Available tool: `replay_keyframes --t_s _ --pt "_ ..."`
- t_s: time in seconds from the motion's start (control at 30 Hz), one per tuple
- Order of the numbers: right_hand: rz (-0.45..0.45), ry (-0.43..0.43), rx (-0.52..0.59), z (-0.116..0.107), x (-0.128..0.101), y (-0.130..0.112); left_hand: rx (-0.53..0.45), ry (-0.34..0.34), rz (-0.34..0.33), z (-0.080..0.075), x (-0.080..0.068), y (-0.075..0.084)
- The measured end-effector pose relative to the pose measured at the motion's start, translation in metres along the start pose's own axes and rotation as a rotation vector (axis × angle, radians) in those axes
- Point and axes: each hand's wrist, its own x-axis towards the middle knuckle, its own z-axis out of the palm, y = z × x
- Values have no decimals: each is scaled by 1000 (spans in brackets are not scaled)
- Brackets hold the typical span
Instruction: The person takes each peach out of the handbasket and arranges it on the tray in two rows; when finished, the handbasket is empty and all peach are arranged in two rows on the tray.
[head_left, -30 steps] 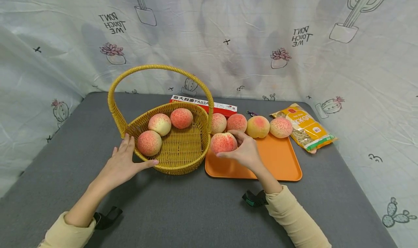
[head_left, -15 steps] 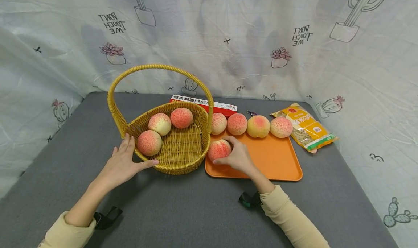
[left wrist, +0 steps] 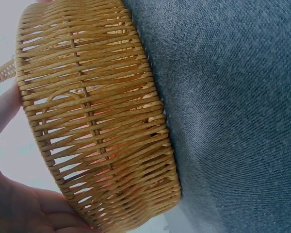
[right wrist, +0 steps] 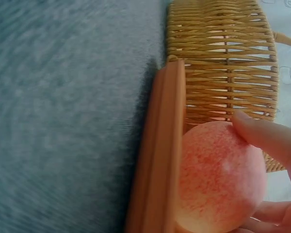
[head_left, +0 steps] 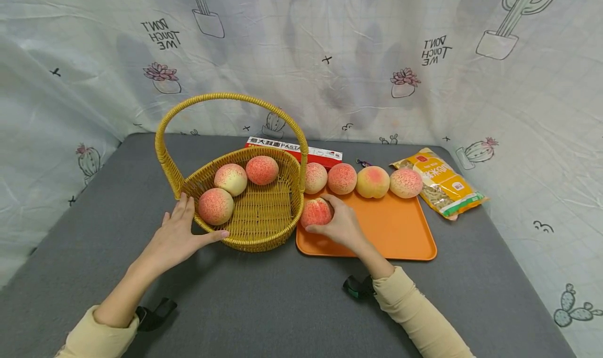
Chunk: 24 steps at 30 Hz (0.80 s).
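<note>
In the head view, my left hand (head_left: 176,237) rests on the near left rim of a yellow wicker basket (head_left: 264,241), its fingers straight and its thumb spread along the rim. The left wrist view shows the basket's woven side (left wrist: 97,116) between thumb and fingers. Inside the basket lie three peaches, one red (head_left: 261,170), one pale (head_left: 230,179) and one pinkish (head_left: 215,207). My right hand (head_left: 343,223) holds a red peach (head_left: 315,213) between thumb and fingers, low at the left end of an orange tray (head_left: 391,232). The right wrist view has this peach (right wrist: 220,177) just behind the tray's rim.
Several more peaches (head_left: 372,182) line the far side of the tray. Behind the basket lies a red and white pasta box (head_left: 320,155), with a small wrapped candy (head_left: 363,163) to its right. A yellow food bag (head_left: 440,182) lies right of the tray. The basket's tall handle (head_left: 231,96) arches upward.
My right hand has lowered the peach toward the near left part of the tray, shifting slightly left, and is now almost still. My left hand and the basket have not moved.
</note>
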Motion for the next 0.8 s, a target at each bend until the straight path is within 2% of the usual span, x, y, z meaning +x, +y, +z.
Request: replay_keyframes --t_s 0.17,0.47,0.8 --pt "-32 1 -5 -3 -1 0 -1 1 1 0 0 0" --pt "-24 -1 -55 -3 -1 0 -3 8 10 0 0 2" --pt "-61 -7 -73 -8 0 -6 -2 10 17 0 -2 0"
